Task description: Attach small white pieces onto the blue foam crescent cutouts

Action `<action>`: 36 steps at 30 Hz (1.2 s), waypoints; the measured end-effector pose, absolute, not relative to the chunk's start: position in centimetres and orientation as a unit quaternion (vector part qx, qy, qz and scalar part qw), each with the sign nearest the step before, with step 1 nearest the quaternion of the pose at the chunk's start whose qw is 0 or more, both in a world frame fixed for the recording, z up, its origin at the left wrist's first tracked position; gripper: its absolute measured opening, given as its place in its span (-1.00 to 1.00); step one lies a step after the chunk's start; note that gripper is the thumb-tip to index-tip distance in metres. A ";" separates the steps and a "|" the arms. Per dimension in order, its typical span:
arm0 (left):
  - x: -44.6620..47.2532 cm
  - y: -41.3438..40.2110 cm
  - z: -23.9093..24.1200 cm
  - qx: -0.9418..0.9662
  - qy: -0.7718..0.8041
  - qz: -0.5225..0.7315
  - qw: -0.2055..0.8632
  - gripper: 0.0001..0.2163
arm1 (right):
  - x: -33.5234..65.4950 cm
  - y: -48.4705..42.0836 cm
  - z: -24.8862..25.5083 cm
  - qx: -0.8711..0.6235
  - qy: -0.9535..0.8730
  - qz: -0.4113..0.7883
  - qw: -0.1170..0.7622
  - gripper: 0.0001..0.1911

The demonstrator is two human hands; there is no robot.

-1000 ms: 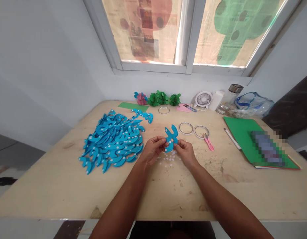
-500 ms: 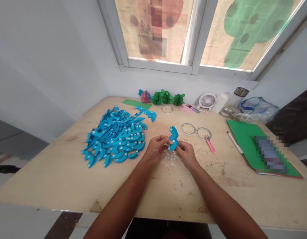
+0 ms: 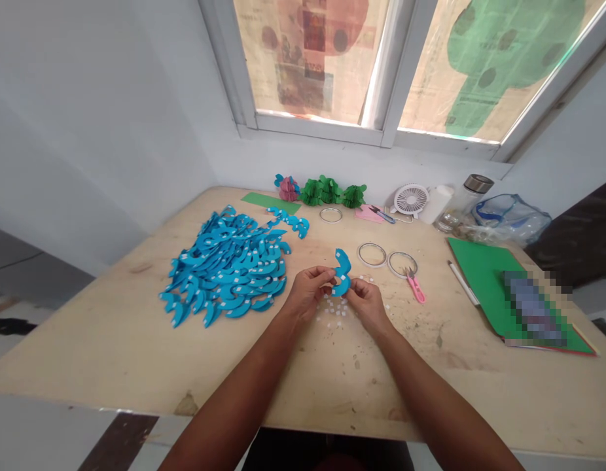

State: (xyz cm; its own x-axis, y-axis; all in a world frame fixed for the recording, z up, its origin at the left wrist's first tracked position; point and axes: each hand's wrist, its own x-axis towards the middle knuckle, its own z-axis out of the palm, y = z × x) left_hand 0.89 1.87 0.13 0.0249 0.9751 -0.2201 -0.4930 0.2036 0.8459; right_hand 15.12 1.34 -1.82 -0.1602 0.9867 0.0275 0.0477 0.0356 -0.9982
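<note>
Between my hands, just above the table, is a blue curved paper piece (image 3: 341, 263) with white squares on it. My left hand (image 3: 310, 291) pinches its left edge between thumb and fingers. Closed at its lower right edge is my right hand (image 3: 366, 302), fingertips against the paper. Small white squares (image 3: 338, 307) lie scattered on the table below the hands. To the left spreads a large heap of similar blue paper pieces (image 3: 229, 261), many with white squares stuck on. A few more blue pieces (image 3: 296, 224) lie behind the heap.
Right of my hands lie two tape rolls (image 3: 372, 255) and pink-handled snips (image 3: 415, 286). Green folders (image 3: 480, 281) and a white pen (image 3: 463, 282) are farther right. Along the wall stand green paper ornaments (image 3: 328, 190), a small fan (image 3: 411, 199) and a bottle (image 3: 464, 199).
Both hands stay almost in place on the blue paper piece. The view has shifted very slightly; nothing else has visibly moved.
</note>
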 end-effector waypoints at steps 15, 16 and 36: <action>0.9 1.9 0.4 0.297 0.429 0.561 0.642 -0.79 | 15.0 1.2 -1.6 -0.458 -0.569 0.510 0.453 -0.76; 0.9 1.9 0.4 0.297 0.430 0.562 0.641 -0.79 | 15.0 1.3 -1.6 -0.458 -0.570 0.509 0.454 -0.76; 1.4 2.2 -0.4 0.299 0.439 0.587 0.610 -0.79 | 15.0 1.4 -2.0 -0.458 -0.572 0.510 0.450 -0.73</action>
State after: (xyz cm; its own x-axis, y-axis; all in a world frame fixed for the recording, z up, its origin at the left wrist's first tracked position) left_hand 1.35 2.17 -0.44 -0.0764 0.9798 -0.1849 -0.4539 0.1309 0.8814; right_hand 15.01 1.36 -1.96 -0.1751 0.9834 0.0470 0.0649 0.0592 -0.9961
